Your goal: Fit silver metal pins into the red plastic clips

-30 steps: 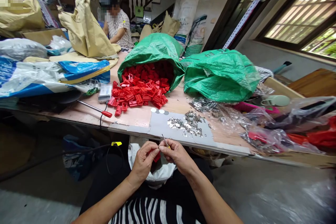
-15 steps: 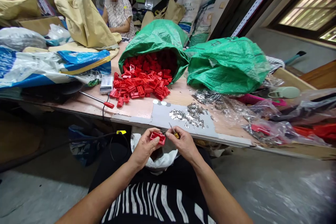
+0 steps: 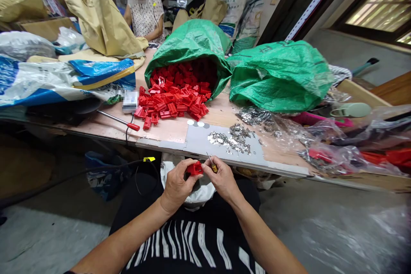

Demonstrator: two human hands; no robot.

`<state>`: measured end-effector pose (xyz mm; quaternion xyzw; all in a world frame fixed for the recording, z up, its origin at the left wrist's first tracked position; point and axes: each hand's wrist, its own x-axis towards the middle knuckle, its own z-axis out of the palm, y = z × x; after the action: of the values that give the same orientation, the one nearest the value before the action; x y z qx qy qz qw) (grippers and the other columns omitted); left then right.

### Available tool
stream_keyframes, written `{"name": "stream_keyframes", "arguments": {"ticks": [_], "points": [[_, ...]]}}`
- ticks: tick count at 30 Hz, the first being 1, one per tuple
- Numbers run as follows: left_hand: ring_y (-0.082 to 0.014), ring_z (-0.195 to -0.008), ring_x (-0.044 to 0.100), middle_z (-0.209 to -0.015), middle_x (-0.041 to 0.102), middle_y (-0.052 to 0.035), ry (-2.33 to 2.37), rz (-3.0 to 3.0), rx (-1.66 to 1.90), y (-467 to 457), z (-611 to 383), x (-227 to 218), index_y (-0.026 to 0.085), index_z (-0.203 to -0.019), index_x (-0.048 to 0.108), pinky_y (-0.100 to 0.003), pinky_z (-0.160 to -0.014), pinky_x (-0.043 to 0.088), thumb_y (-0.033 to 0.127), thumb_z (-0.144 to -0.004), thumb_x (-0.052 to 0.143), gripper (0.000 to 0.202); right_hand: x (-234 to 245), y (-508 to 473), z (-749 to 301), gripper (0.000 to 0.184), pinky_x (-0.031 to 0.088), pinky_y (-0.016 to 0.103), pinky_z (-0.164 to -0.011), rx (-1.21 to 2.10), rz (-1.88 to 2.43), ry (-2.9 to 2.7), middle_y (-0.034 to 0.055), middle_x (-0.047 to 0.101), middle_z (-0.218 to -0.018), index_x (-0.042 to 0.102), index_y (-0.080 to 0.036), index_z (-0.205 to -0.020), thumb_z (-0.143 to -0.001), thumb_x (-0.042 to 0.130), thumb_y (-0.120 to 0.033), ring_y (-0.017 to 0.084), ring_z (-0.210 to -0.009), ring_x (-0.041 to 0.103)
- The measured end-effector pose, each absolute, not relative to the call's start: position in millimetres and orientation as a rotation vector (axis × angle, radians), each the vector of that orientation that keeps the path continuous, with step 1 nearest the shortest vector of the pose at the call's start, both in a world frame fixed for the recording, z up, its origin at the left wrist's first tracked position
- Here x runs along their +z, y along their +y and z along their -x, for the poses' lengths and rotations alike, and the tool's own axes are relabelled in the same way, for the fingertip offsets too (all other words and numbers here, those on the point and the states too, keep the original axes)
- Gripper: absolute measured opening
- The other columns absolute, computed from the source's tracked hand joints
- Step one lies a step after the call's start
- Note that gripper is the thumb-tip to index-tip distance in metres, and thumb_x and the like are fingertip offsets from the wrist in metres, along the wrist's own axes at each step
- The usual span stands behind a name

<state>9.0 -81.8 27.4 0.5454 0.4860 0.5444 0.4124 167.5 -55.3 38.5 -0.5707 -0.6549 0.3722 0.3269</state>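
Note:
My left hand (image 3: 176,185) is closed round a small red plastic part (image 3: 195,168), held over my lap just below the table's front edge. My right hand (image 3: 221,180) pinches the same part and also grips a small yellow-handled tool (image 3: 212,165) whose thin metal tip points up. The two hands touch at the part. Behind them on a grey sheet (image 3: 199,141) lies a heap of small silvery metal pieces (image 3: 229,138). Further back a pile of red plastic parts (image 3: 173,100) spills from an open green sack (image 3: 192,45).
A second green sack (image 3: 279,75) lies to the right, with clear plastic bags (image 3: 337,145) beside it. A red-handled screwdriver (image 3: 118,120) and blue-white sacks (image 3: 64,83) lie at the left. Another person (image 3: 144,13) sits at the far end. A white bag (image 3: 195,195) hangs under the table edge.
The view tilted down a little. The red part, hidden between my fingers at first, came into view, and both hands now close in on it again.

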Motion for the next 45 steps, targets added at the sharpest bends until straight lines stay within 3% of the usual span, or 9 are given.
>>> {"name": "stream_keyframes", "arguments": {"ticks": [8,16,21,27,31,33,39,45], "points": [[-0.0258,-0.097,0.064,-0.100,0.071,-0.0067,1.172,-1.339,1.341,-83.6,-9.1,30.4,0.028,-0.094,0.072,-0.038,-0.095,0.045,0.019,-0.066,0.075,0.030,38.8,-57.0,-161.8,0.021,0.033,0.024,-0.055,0.983,1.526,-1.686,-0.0020,0.051,-0.063,0.049,-0.021,-0.067,-0.079,0.055,-0.037,0.012,-0.059,0.043],[-0.0196,-0.085,0.066,-0.093,0.069,-0.0033,1.245,-1.334,1.377,-80.2,-10.0,31.1,0.023,-0.096,0.065,-0.031,-0.080,0.052,0.025,-0.069,0.074,0.029,36.5,-51.0,-172.0,0.037,0.022,0.022,-0.046,1.528,1.297,-1.389,-0.0085,0.034,-0.055,0.045,-0.020,-0.073,-0.076,0.062,-0.053,0.007,-0.046,0.026],[-0.0196,-0.087,0.066,-0.096,0.069,-0.0038,1.188,-1.251,1.368,-77.0,-10.7,31.2,0.022,-0.096,0.061,-0.032,-0.083,0.051,0.025,-0.070,0.073,0.029,40.5,-50.3,-177.5,0.038,0.021,0.021,-0.043,1.605,1.254,-1.267,-0.0067,0.040,-0.066,0.048,-0.019,-0.081,-0.077,0.059,-0.055,0.005,-0.045,0.027],[-0.0178,-0.083,0.064,-0.091,0.067,-0.0024,1.170,-1.285,1.330,-55.7,-8.1,26.3,0.021,-0.096,0.060,-0.029,-0.080,0.050,0.021,-0.070,0.071,0.028,29.4,-41.3,-186.4,0.038,0.030,0.022,-0.045,1.426,1.349,-1.432,-0.0004,0.051,-0.076,0.060,-0.018,-0.098,-0.083,0.051,-0.052,0.008,-0.050,0.039],[-0.0170,-0.083,0.062,-0.090,0.067,-0.0020,1.197,-1.404,1.257,-38.1,-5.6,29.3,0.020,-0.099,0.061,-0.028,-0.080,0.047,0.018,-0.072,0.068,0.028,31.5,-34.9,-189.6,0.028,0.044,0.027,-0.064,1.020,1.376,-1.719,0.0048,0.059,-0.089,0.065,-0.019,-0.101,-0.086,0.051,-0.037,0.015,-0.072,0.054],[-0.0168,-0.083,0.062,-0.091,0.067,-0.0022,1.179,-1.392,1.216,-33.5,-5.3,32.1,0.019,-0.103,0.061,-0.028,-0.080,0.047,0.019,-0.072,0.067,0.031,36.8,-34.1,-188.4,0.023,0.045,0.029,-0.072,0.852,1.318,-1.831,0.0051,0.060,-0.092,0.065,-0.021,-0.103,-0.085,0.055,-0.031,0.017,-0.080,0.056],[-0.0214,-0.100,0.058,-0.112,0.062,-0.0074,0.921,-1.108,1.142,-33.7,-5.9,39.4,0.020,-0.117,0.058,-0.031,-0.079,0.051,0.027,-0.074,0.067,0.045,47.4,-34.6,-183.7,0.023,0.046,0.028,-0.074,0.710,1.061,-2.081,0.0045,0.061,-0.089,0.061,-0.022,-0.107,-0.086,0.054,-0.015,0.016,-0.082,0.057],[-0.0194,-0.093,0.059,-0.113,0.063,-0.0080,0.859,-0.985,1.100,-36.6,-4.4,46.1,0.020,-0.122,0.058,-0.028,-0.073,0.051,0.029,-0.072,0.070,0.052,48.3,-34.6,-182.9,0.022,0.047,0.029,-0.075,0.664,0.981,-2.182,0.0047,0.063,-0.090,0.061,-0.021,-0.101,-0.085,0.053,-0.009,0.017,-0.084,0.059]]}}
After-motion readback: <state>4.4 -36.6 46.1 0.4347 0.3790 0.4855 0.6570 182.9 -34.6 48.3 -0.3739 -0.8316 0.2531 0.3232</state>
